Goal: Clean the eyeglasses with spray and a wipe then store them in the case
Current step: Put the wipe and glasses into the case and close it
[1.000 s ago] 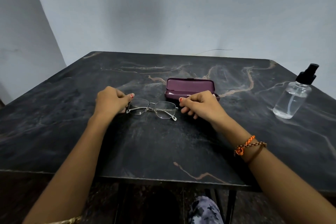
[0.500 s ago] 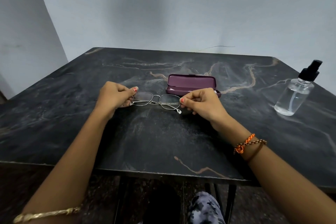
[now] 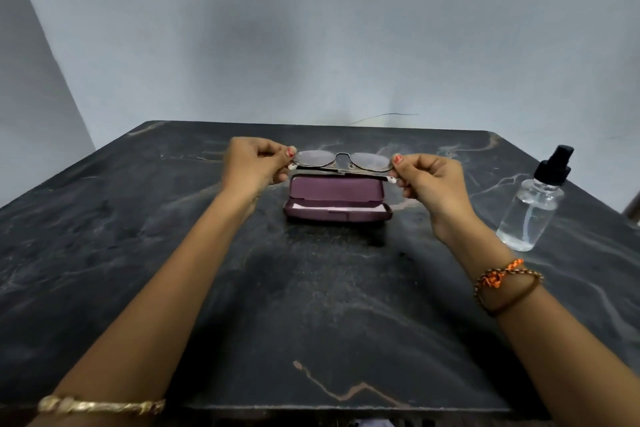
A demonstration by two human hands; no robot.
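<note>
Thin metal-framed eyeglasses with folded arms hang in the air just above the lid of the case. My left hand pinches their left end and my right hand pinches their right end. The maroon eyeglass case lies open on the dark marble table, lid tilted back, with a pale cloth or lining showing inside. A clear spray bottle with a black pump top stands upright at the right, apart from both hands.
The table's front edge runs close to me along the bottom of the view. A grey wall stands behind the table's far edge. A thin wire shows at the far edge. I see no separate wipe on the table.
Both hands have lifted the eyeglasses off the table and carried them away from me, to above the open case. The view has tilted, so the case and bottle sit lower in frame.
</note>
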